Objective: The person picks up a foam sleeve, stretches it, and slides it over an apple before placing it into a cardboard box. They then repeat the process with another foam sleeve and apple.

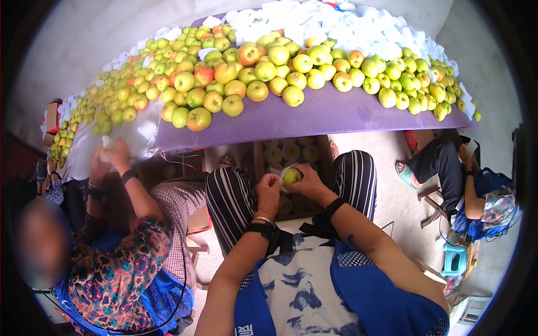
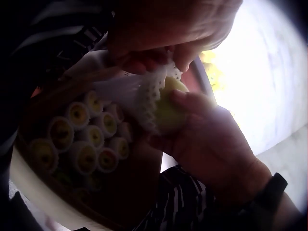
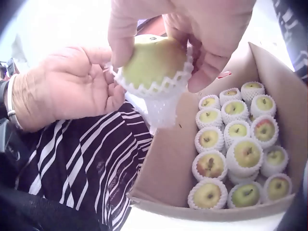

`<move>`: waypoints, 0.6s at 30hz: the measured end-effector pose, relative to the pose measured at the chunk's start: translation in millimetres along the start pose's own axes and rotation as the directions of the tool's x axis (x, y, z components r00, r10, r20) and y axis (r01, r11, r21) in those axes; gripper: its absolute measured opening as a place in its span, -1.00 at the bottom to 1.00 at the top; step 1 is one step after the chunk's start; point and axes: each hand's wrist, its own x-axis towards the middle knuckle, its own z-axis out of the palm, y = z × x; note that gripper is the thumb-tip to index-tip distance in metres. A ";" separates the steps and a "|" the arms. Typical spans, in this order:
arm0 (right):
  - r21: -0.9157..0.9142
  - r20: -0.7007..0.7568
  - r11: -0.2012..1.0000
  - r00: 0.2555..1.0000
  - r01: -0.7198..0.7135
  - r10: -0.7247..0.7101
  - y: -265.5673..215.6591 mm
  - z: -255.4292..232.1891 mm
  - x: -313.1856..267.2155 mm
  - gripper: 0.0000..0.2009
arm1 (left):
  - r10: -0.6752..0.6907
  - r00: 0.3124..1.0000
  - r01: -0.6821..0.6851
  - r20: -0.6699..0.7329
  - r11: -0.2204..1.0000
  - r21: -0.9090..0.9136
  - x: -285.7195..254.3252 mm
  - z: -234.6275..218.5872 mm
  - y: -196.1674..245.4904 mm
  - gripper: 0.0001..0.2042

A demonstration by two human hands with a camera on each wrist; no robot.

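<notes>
My right hand (image 1: 311,183) grips a yellow-green apple (image 1: 292,177) between thumb and fingers, above the lap. A white foam net sleeve (image 3: 161,109) covers the apple's lower part, and its empty end hangs down in the right wrist view. At the sleeve's edge, my left hand (image 1: 268,192) pinches the netting between thumb and fingertips. Below both hands, between the knees, stands a cardboard box (image 3: 166,163). Rows of apples in foam nets (image 3: 248,153) fill much of it, stems facing up.
A purple-covered table (image 1: 314,115) ahead bears a large heap of loose apples (image 1: 224,73) and a pile of white foam nets (image 1: 336,28). At the left sits another person (image 1: 117,257) with hands at the table; someone else (image 1: 476,190) sits at the right.
</notes>
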 end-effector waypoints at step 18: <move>0.463 -0.026 0.881 0.995 0.095 -0.094 27.8 3.5 4.5 -0.52 | -0.307 0.950 0.311 0.050 0.934 -0.178 -0.8 -3.8 18.5 -0.61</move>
